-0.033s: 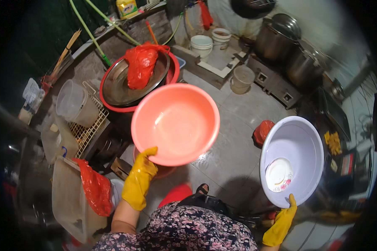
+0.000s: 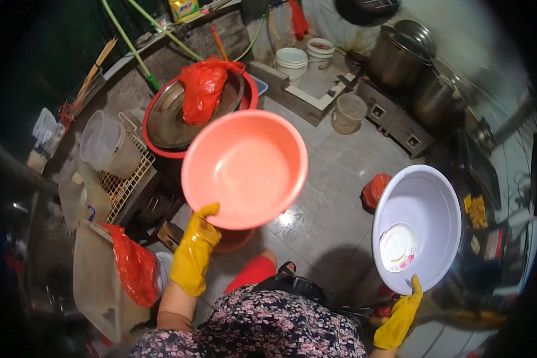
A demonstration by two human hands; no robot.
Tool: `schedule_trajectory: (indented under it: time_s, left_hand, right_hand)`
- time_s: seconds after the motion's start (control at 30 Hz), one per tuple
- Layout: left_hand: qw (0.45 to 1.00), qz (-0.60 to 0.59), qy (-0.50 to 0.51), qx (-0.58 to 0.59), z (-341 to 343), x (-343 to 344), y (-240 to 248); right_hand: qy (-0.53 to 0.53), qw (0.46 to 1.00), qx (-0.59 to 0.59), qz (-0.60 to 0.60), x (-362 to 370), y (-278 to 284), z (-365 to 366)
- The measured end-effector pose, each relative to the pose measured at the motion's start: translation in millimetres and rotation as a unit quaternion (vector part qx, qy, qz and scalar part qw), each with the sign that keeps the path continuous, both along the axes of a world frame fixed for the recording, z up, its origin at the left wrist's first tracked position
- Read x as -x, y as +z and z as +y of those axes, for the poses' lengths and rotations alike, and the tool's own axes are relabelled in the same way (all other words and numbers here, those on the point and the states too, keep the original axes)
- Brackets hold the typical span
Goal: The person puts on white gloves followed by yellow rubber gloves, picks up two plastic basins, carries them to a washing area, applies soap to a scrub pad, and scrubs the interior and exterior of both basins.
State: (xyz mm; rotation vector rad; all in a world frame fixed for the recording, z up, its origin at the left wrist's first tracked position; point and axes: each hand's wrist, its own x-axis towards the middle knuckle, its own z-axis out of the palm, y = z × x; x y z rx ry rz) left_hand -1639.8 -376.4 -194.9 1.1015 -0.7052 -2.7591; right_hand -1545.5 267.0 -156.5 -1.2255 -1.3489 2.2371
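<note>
My left hand (image 2: pixel 196 250), in a yellow rubber glove, grips the near rim of a pink plastic basin (image 2: pixel 244 173). The thumb lies over the inside of the rim, and the other fingers are hidden beneath. The basin is tilted so that its bare inside faces up. At the right, my right hand (image 2: pixel 401 316), gloved the same way, grips the near rim of a pale lavender basin (image 2: pixel 431 221). In that basin lies a white plate (image 2: pixel 395 246) with a pink flower pattern on its edge. Both basins are held above the floor, apart from each other.
A metal bowl (image 2: pixel 164 122) with a red plastic bag (image 2: pixel 203 95) rests in a red basin beyond the pink one. Left are a wire rack (image 2: pixel 120 194) and a clear bin (image 2: pixel 92 280). Large pots (image 2: pixel 394 62) stand far right. A red bag (image 2: pixel 376 192) lies on the tiled floor (image 2: pixel 322 221).
The pink basin and my left hand have shifted slightly up and left. My right hand and the lavender basin with its plate stay nearly in place. More of my red-clad leg shows.
</note>
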Motion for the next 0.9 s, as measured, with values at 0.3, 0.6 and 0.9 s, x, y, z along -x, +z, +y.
schedule_trajectory:
  time_s: [0.3, 0.6, 0.9]
  left_hand:
    - [0.999, 0.022, 0.036, 0.017, -172, 220, -50]
    - [0.98, 0.132, 0.079, 0.127, -114, 417, -81]
    - [0.966, 0.089, -0.14, 0.2, 172, 688, 66]
  right_hand:
    - [0.012, 1.0, 0.0, 0.014, 301, 19, -5]
    - [0.008, 0.999, -0.019, 0.028, 594, 48, -42]
    - [0.259, 0.965, -0.012, 0.029, 882, 40, -94]
